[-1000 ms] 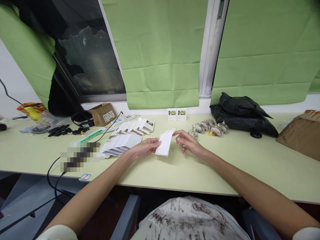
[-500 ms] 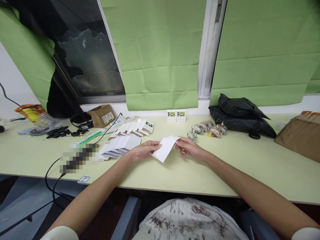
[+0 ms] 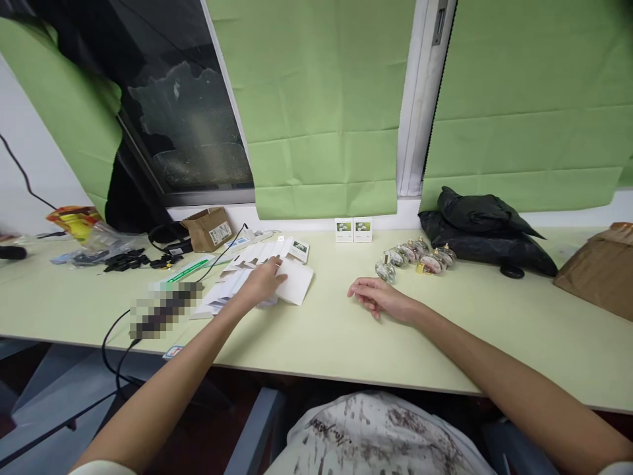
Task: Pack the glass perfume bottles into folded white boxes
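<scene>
My left hand [image 3: 264, 280] grips a flat white carton [image 3: 297, 282] by its left edge. It is over the right end of a row of overlapping white cartons [image 3: 222, 287]; whether the held one touches them is hard to see. A carton with a dark green picture [image 3: 299, 249] lies just behind it. My right hand [image 3: 378, 297] rests near the middle of the table, holding nothing, its fingers loosely bent and a little apart. Several round glass bottles with gold tops [image 3: 408, 254] stand just beyond my right hand.
Two small white boxes with green pictures [image 3: 353, 229] stand by the wall. Black plastic bags [image 3: 484, 227] and a brown paper package [image 3: 598, 270] are on the right. An open cardboard box [image 3: 208, 231], black cables [image 3: 126, 260] and a plastic bag [image 3: 79, 227] lie left.
My left hand has carried the white carton leftward to the row of cartons. My right hand has let go of it and come down a little towards the table.
</scene>
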`<state>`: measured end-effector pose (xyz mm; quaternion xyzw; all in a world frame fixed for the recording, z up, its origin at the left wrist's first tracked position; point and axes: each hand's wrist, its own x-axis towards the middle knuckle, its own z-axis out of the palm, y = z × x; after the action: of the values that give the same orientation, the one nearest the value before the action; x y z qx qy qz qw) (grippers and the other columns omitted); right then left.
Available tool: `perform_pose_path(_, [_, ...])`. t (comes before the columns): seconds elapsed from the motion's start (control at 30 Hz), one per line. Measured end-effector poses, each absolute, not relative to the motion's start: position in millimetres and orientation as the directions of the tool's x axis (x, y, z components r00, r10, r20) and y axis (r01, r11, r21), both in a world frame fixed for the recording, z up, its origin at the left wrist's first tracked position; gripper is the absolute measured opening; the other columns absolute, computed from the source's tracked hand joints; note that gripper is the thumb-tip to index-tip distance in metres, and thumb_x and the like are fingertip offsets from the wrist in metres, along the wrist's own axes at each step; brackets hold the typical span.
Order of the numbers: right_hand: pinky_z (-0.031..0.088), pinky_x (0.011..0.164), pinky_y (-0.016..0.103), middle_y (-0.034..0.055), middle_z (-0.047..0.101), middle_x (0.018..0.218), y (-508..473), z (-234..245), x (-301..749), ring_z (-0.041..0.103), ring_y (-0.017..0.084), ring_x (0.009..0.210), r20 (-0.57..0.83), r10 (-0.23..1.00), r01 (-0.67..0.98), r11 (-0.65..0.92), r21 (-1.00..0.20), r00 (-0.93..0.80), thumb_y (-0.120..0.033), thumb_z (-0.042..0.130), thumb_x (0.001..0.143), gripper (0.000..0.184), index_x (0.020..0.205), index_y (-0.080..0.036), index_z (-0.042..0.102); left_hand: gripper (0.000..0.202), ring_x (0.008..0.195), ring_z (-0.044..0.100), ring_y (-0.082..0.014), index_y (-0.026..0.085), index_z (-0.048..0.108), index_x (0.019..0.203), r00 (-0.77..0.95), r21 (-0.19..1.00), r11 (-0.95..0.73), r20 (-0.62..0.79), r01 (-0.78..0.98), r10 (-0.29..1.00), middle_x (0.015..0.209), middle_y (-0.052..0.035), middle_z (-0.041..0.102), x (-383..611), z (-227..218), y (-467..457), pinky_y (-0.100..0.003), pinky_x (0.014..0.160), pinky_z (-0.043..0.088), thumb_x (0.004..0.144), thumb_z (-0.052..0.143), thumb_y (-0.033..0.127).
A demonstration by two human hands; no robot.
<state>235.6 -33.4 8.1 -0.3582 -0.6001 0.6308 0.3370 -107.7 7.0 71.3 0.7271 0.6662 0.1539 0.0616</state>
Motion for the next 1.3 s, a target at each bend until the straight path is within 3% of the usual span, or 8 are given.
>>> perform_pose_path(0.2, [0.047, 0.037, 0.021, -0.0050, 0.041, 0.069, -35, 7, 233, 0.037, 0.009, 0.054, -0.033, 0.845, 0.022, -0.025, -0.999, -0.534, -0.053, 0.073, 0.088, 0.040, 0.105, -0.017, 0.068, 0.046, 0.116, 0.064, -0.0374, 0.013, 0.050, 0.140, -0.024, -0.154, 0.043, 0.126, 0.987, 0.992, 0.119, -0.0214, 0.071, -125, 81, 0, -0.041, 0.086, 0.050, 0.099, 0.053, 0.031])
perform_pose_path(0.37, [0.049, 0.038, 0.023, -0.0058, 0.040, 0.067, -32, 3, 234, 0.036, 0.009, 0.053, -0.029, 0.847, 0.018, -0.023, -1.000, -0.531, -0.053, 0.073, 0.089, 0.039, 0.105, -0.017, 0.068, 0.038, 0.123, 0.054, -0.0408, 0.010, 0.060, 0.129, 0.153, -0.377, -0.010, 0.351, 0.926, 0.924, 0.131, -0.0252, 0.062, -108, 74, -15, -0.047, 0.093, 0.045, 0.092, 0.058, 0.016])
perform_pose_path(0.67, [0.045, 0.040, 0.025, -0.0071, 0.037, 0.063, -32, 1, 233, 0.032, 0.010, 0.050, -0.035, 0.850, 0.092, 0.016, -0.996, -0.525, -0.053, 0.066, 0.092, 0.037, 0.106, -0.019, 0.067, 0.032, 0.107, 0.061, -0.0347, 0.010, 0.073, 0.105, 0.364, -0.412, -0.236, 0.269, 0.880, 0.892, 0.112, -0.0204, 0.067, -67, 38, -37, -0.045, 0.085, 0.043, 0.090, 0.048, -0.003])
perform_pose_path(0.77, [0.040, 0.047, 0.026, -0.0045, 0.043, 0.064, -31, 7, 238, 0.038, 0.011, 0.052, 0.187, 0.906, 0.218, 0.284, -0.934, -0.379, -0.050, 0.057, 0.097, 0.031, 0.098, -0.020, 0.068, 0.031, 0.108, 0.060, -0.0350, 0.011, 0.071, 0.105, 0.414, -0.416, -0.266, 0.322, 0.870, 0.851, 0.114, -0.0197, 0.066, -53, 38, -34, -0.045, 0.085, 0.043, 0.089, 0.048, -0.003])
perform_pose_path(0.87, [0.040, 0.060, 0.029, -0.0013, 0.051, 0.068, -27, 18, 252, 0.046, 0.014, 0.060, 0.576, 0.806, 0.468, 0.564, -0.681, -0.133, -0.043, 0.051, 0.101, 0.029, 0.093, -0.021, 0.066, 0.030, 0.110, 0.061, -0.0335, 0.014, 0.069, 0.109, 0.485, -0.297, -0.396, 0.353, 0.869, 0.800, 0.113, -0.0162, 0.068, -27, 40, -23, -0.046, 0.089, 0.044, 0.094, 0.045, 0.001])
perform_pose_path(0.97, [0.040, 0.068, 0.032, -0.0013, 0.051, 0.070, -20, 23, 272, 0.051, 0.017, 0.065, 0.739, 0.668, 0.721, 0.468, -0.511, 0.090, -0.044, 0.049, 0.102, 0.027, 0.106, -0.021, 0.064, 0.026, 0.113, 0.062, -0.0303, 0.018, 0.064, 0.121, 0.537, 0.004, -0.576, 0.355, 0.818, 0.765, 0.121, -0.0117, 0.069, 4, 36, -8, -0.045, 0.094, 0.046, 0.100, 0.049, 0.015])
perform_pose_path(1.13, [0.045, 0.081, 0.038, 0.0108, 0.062, 0.109, 1, 11, 294, 0.060, 0.026, 0.095, 0.718, 0.684, 0.847, 0.301, -0.438, 0.129, -0.054, 0.056, 0.096, 0.046, 0.127, -0.019, 0.056, 0.039, 0.118, 0.062, -0.0275, 0.023, 0.051, 0.139, 0.521, 0.452, -0.633, 0.359, 0.629, 0.774, 0.136, -0.0106, 0.062, 36, 11, 14, -0.045, 0.102, 0.048, 0.103, 0.053, 0.038])
perform_pose_path(1.3, [0.044, 0.092, 0.043, 0.0110, 0.063, 0.102, 15, -5, 294, 0.057, 0.029, 0.101, 0.639, 0.769, 0.813, 0.362, -0.457, 0.016, -0.047, 0.051, 0.099, 0.031, 0.111, -0.020, 0.059, 0.057, 0.123, 0.059, -0.0274, 0.025, 0.041, 0.151, 0.524, 0.589, -0.621, 0.356, 0.517, 0.774, 0.144, -0.0123, 0.057, 38, -8, 17, -0.046, 0.108, 0.046, 0.100, 0.059, 0.044])
